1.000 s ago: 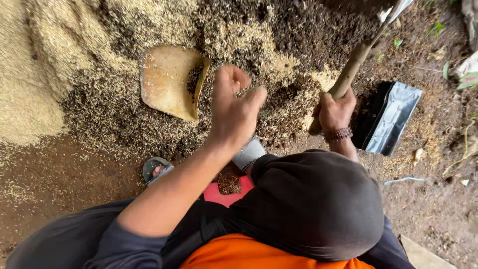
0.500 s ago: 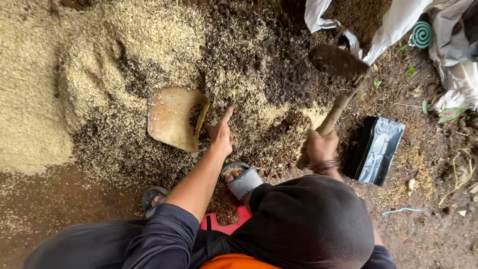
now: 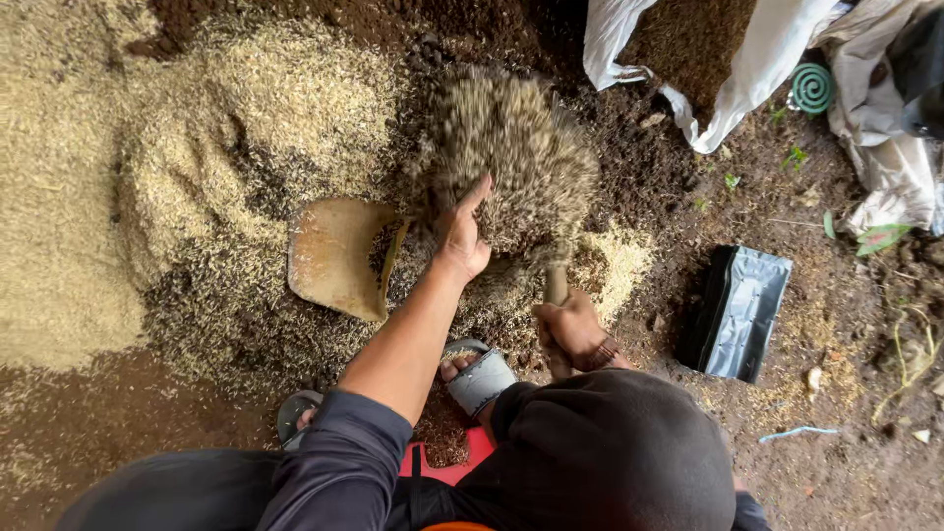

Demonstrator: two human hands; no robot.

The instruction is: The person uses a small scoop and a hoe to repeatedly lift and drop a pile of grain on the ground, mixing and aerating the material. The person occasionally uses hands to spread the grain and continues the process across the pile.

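My right hand, with a bracelet at the wrist, grips the wooden handle of a spade. The spade's blade is hidden under a blurred, flying load of husk-and-soil mix. My left hand reaches forward from a dark blue sleeve with its fingers spread, touching the edge of that load and holding nothing. A tan curved scoop lies in the mix just left of my left hand.
Pale rice husk is heaped at the left, with dark soil behind. A white sack of soil lies at the upper right beside a green coil. Black plastic bags sit at the right. My grey sandal rests near a red stool.
The spade came down from the upper right into the middle and now throws mix up. My left hand went from raised and curled to stretched out beside the load.
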